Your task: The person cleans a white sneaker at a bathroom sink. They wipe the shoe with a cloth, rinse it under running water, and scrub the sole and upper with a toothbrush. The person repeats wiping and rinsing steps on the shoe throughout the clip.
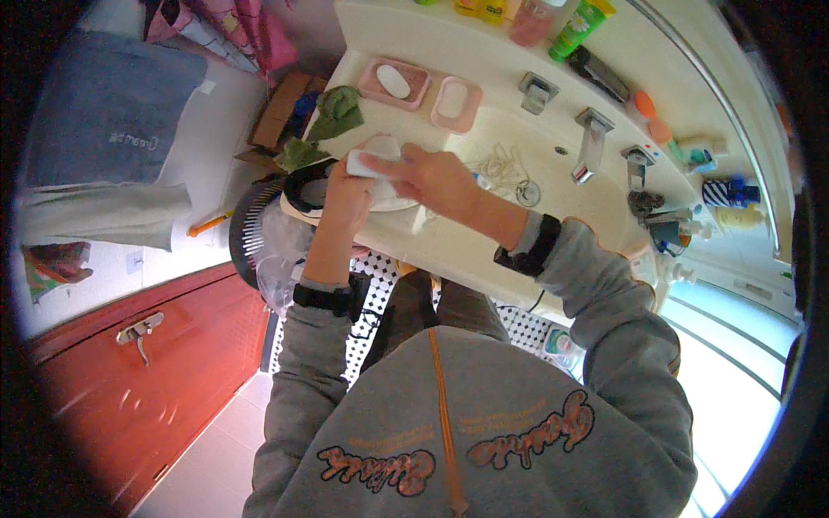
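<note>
My left hand [348, 197] and my right hand [437, 178] meet above the near left part of the washbasin counter. Between them is a small white block [366, 164], perhaps a sponge, gripped by the fingers of both. Another pale surface shows just behind it; whether it is a separate piece I cannot tell. Beneath my hands lies a black and white item [303, 191] with a dark curved rim, possibly a shoe, largely hidden by my left hand. A tangle of pale cord [499, 162] rests in the basin, right of my right hand.
Two pink soap dishes [422, 96] [478, 107] and a dark green cloth [340, 111] lie behind my hands. A chrome faucet [590, 146] overhangs the basin [557, 213]. Bottles and tubes [581, 29] line the ledge. At left are a black slotted basket [249, 226] and a red door [175, 349].
</note>
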